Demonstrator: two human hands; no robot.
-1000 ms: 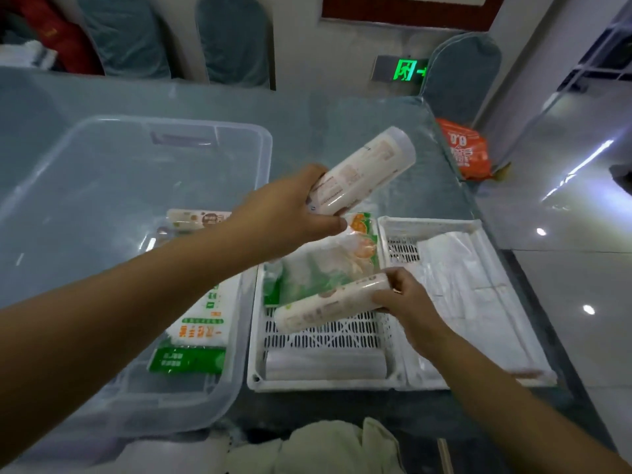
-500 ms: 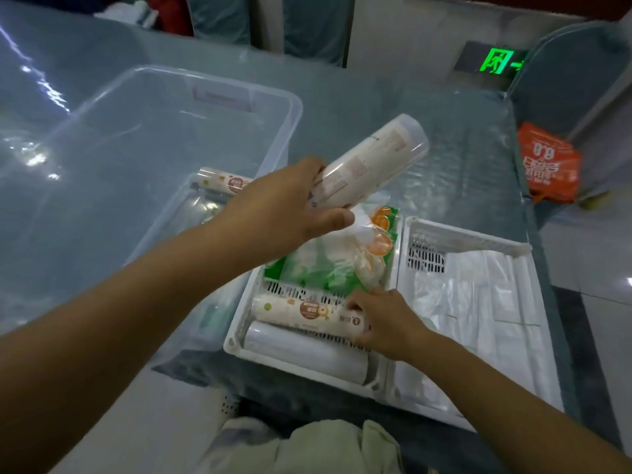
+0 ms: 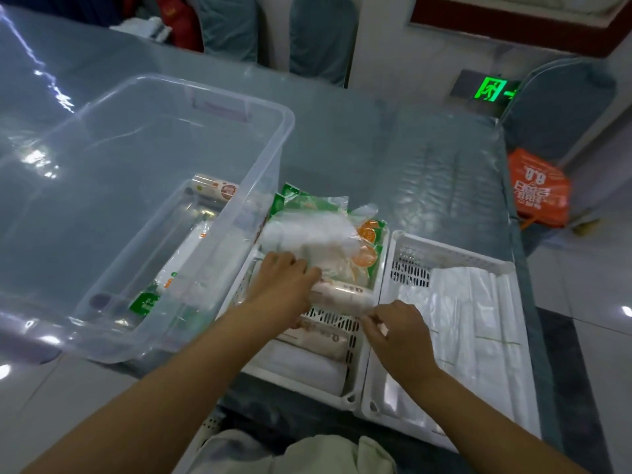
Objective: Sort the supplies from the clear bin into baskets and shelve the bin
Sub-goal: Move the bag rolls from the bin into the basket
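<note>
The clear bin point(image 3: 284, 131) stands at the left and holds a labelled roll point(image 3: 215, 188) and a green-labelled pack point(image 3: 147, 301). Just right of it is the left white basket point(image 3: 355, 398), with a green and orange package point(image 3: 318, 230) at its far end. My left hand point(image 3: 284, 285) grips a pale roll point(image 3: 345, 292) lying across this basket. At the roll's right end, my right hand point(image 3: 400, 333) pinches it with curled fingers. Nearer me in the same basket lie a second labelled roll point(image 3: 318, 336) and a plain white roll point(image 3: 307, 367).
The right white basket point(image 3: 444, 251) holds flat white plastic bags point(image 3: 472, 319). Both baskets sit at the near edge of a glass-topped table point(image 3: 376, 148). An orange bag point(image 3: 540, 189) hangs beside a covered chair point(image 3: 561, 107) at the far right. Pale cloth point(image 3: 307, 453) lies on my lap.
My left hand has brought its roll down from above the basket into it. My right hand let go of the earlier roll and moved to the new roll's right end.
</note>
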